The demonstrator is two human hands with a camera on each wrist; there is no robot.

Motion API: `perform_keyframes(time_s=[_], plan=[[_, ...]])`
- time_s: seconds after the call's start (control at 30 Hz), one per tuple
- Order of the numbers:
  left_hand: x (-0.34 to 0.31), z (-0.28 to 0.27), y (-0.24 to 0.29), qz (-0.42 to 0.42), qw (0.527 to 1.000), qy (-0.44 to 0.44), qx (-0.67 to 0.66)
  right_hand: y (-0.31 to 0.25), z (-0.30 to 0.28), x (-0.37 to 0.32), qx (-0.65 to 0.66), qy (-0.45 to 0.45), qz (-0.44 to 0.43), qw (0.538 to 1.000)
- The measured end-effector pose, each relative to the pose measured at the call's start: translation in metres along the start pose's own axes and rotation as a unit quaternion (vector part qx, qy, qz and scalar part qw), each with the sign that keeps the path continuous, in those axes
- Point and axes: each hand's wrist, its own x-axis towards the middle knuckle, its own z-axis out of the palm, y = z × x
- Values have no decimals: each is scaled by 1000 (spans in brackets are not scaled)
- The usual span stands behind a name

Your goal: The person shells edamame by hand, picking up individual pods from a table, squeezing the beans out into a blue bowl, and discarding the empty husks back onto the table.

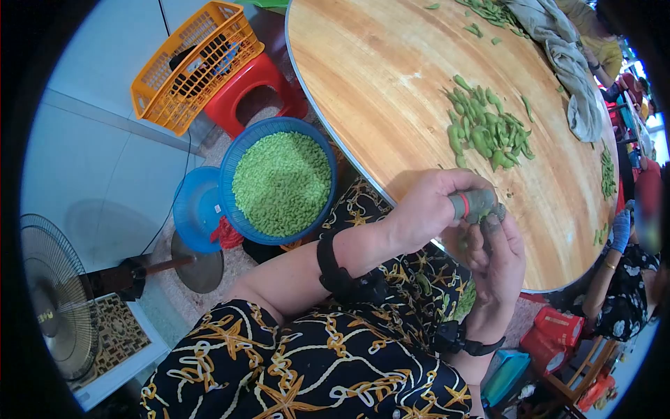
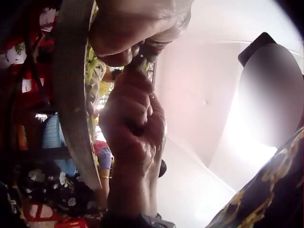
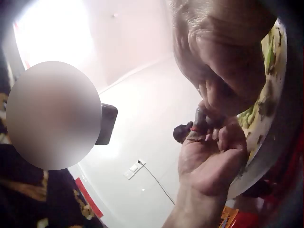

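Note:
My left hand [image 1: 427, 208] and right hand [image 1: 504, 260] meet at the fingertips over the near edge of the round table. A grey-green finger cover [image 1: 478, 204] with a red band sits on a digit of the left hand; dark covering or staining shows on the right fingertips. Between the pinching fingertips a bit of a green bean pod [image 1: 486, 215] shows, mostly hidden by them. A pile of green bean pods [image 1: 488, 126] lies on the tabletop just beyond the hands. In the right wrist view, the left fingers curl up against the right ones.
Left of the wooden tabletop [image 1: 363, 77], a blue basket [image 1: 227, 199] holds shelled green beans. Beside it are a blue basin [image 1: 188, 209], a red stool [image 1: 241, 91] under an orange crate [image 1: 157, 94], and a fan [image 1: 59, 300]. A grey cloth [image 1: 576, 91] lies on the far side.

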Motion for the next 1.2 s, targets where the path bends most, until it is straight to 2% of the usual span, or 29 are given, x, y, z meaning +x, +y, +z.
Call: perform_keyframes(time_s=[0.07,0.1,0.17,0.2,0.27,0.3,0.37,0.43,0.5,0.6,0.63,0.7,0.73,0.77,0.8,0.93,0.97,1.0,1.1,1.13,1.2], plan=[[0,-1,-1,-29,993,-26,-113,-1,-1,0,86,-22,42,995],[1,-3,-3,-30,993,-26,-114,-1,-3,0,86,-21,42,995],[2,-9,-7,-25,987,-86,-132,-2,-8,0,204,-56,101,972],[2,-9,-7,-28,986,-92,-134,0,-10,0,204,-50,97,973],[1,-9,-5,-14,983,-115,-139,1,-18,-1,200,-109,107,968],[0,-8,-1,-27,987,-103,-117,-1,-19,-1,171,-139,89,971],[-8,-1,-1,-38,995,-19,-91,-10,-12,-8,109,-105,91,984],[-5,-2,1,-35,997,-23,-71,-13,-10,-8,109,-94,85,986],[-2,-3,-1,-28,998,-19,-47,-9,-13,-4,130,-164,77,975],[-2,-4,-4,29,990,64,122,-6,-10,0,107,-140,70,982],[-3,-3,-4,29,990,61,123,-6,-7,1,82,-118,64,988],[-5,-4,-5,26,996,41,80,-4,-9,2,116,-108,66,985],[-1,-10,-2,30,995,36,87,0,-12,8,166,-147,88,971],[-1,-14,0,35,999,-23,29,3,-14,8,213,-182,115,953],[0,-16,0,41,995,-81,-30,1,-10,6,230,-171,132,949],[-1,-13,-5,37,998,-59,-8,5,-6,8,232,-165,110,952],[-2,-6,-6,59,998,-11,35,5,-2,8,19,-92,-8,996],[-2,-3,-8,82,993,38,76,5,1,8,-197,-12,-123,973],[-1,-17,-9,35,986,48,153,-7,10,8,-210,31,-72,974],[-1,-19,-6,34,986,48,153,-6,2,13,-168,-2,-27,985],[-4,-21,1,30,987,79,136,-8,0,19,-192,-23,-25,981]])
